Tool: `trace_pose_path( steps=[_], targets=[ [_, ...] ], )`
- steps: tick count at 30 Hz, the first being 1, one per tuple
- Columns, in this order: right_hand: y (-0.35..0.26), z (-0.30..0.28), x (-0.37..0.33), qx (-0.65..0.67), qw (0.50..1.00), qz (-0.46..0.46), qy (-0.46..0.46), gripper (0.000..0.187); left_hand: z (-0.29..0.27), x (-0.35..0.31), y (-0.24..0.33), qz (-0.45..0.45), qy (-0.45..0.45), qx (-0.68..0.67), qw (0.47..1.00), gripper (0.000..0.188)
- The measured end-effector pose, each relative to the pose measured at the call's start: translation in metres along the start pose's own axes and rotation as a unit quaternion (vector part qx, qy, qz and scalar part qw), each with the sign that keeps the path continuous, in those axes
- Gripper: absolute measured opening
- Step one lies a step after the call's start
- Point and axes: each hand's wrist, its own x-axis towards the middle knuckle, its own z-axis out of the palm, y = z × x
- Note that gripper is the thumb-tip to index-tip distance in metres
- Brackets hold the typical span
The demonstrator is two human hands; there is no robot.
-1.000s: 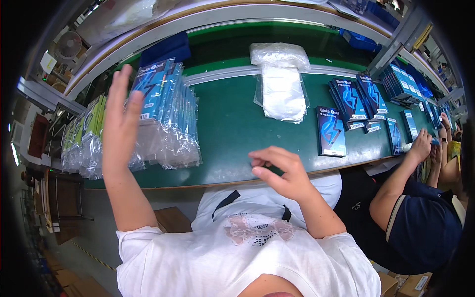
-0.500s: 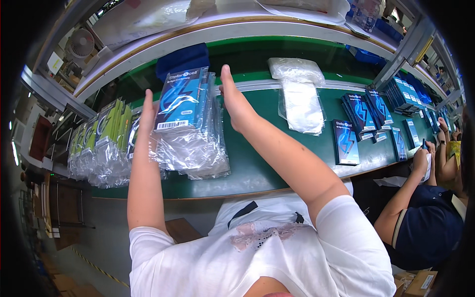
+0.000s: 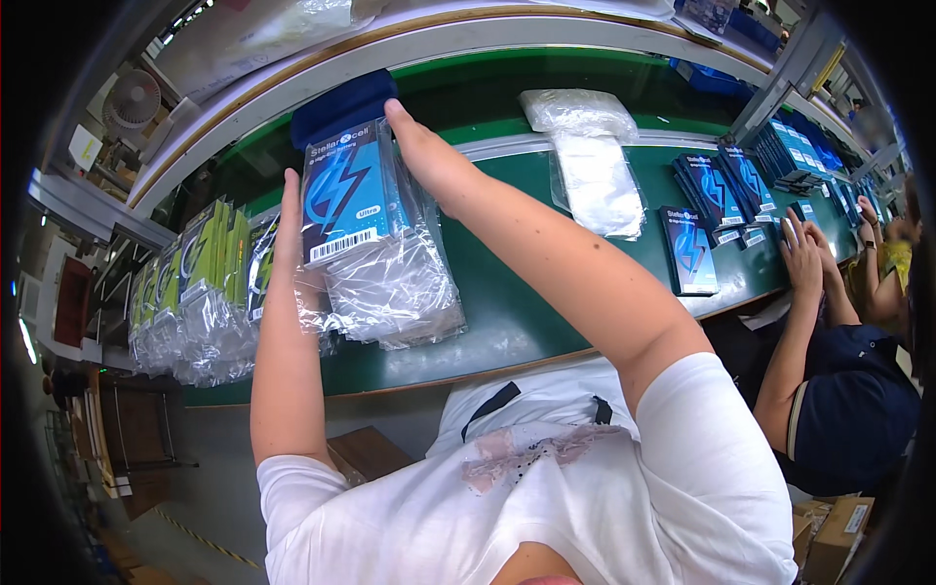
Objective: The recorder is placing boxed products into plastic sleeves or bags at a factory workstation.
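Note:
A stack of blue flat boxes (image 3: 348, 190) in clear plastic bags stands on the green table between my hands. The loose bag ends (image 3: 395, 297) fan out toward me, crumpled. My left hand (image 3: 290, 222) lies upright and flat along the stack's left side, its fingers stretched out. Against the right side rests my right hand (image 3: 421, 154), also flat with straight fingers. Both palms face each other, and neither hand's fingers wrap round the stack. Left of my left hand stands a row of bagged green packages (image 3: 203, 258).
A dark blue bin (image 3: 341, 102) sits behind the stack. Clear empty bags (image 3: 595, 180) lie right of it. Farther right stand several blue boxes (image 3: 690, 252), near a co-worker's hands (image 3: 801, 255). A shelf edge (image 3: 468, 31) runs overhead across the back.
My right hand has come in to the left, against the stack. The top boxes sit straighter. At the right, the co-worker's hands have reached forward over the table.

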Motion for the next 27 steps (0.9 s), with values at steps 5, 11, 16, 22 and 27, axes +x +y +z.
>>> trace_pose_path(
  steps=[5, 11, 16, 22, 27],
  targets=[
    [-0.012, -0.006, -0.077, 0.057, 0.987, 0.148, 0.006, 0.085, -0.014, -0.005, -0.005, -0.028, 0.02, -0.025, 0.999, 0.068],
    [0.041, 0.015, -0.062, 0.101, 0.986, 0.129, -0.014, 0.099, 0.0, -0.001, -0.014, -0.035, -0.03, -0.047, 0.998, 0.068],
    [0.025, 0.028, -0.08, 0.042, 0.984, 0.172, 0.017, 0.115, 0.004, 0.001, -0.012, -0.039, -0.046, -0.046, 0.997, 0.067],
    [0.033, 0.021, -0.076, 0.112, 0.982, 0.15, -0.008, 0.111, 0.007, 0.001, -0.01, -0.037, -0.052, -0.038, 0.997, 0.067],
    [0.02, 0.009, -0.073, 0.03, 0.994, 0.073, 0.074, 0.099, -0.001, -0.003, -0.006, -0.026, -0.037, -0.034, 0.998, 0.066]
  ],
)
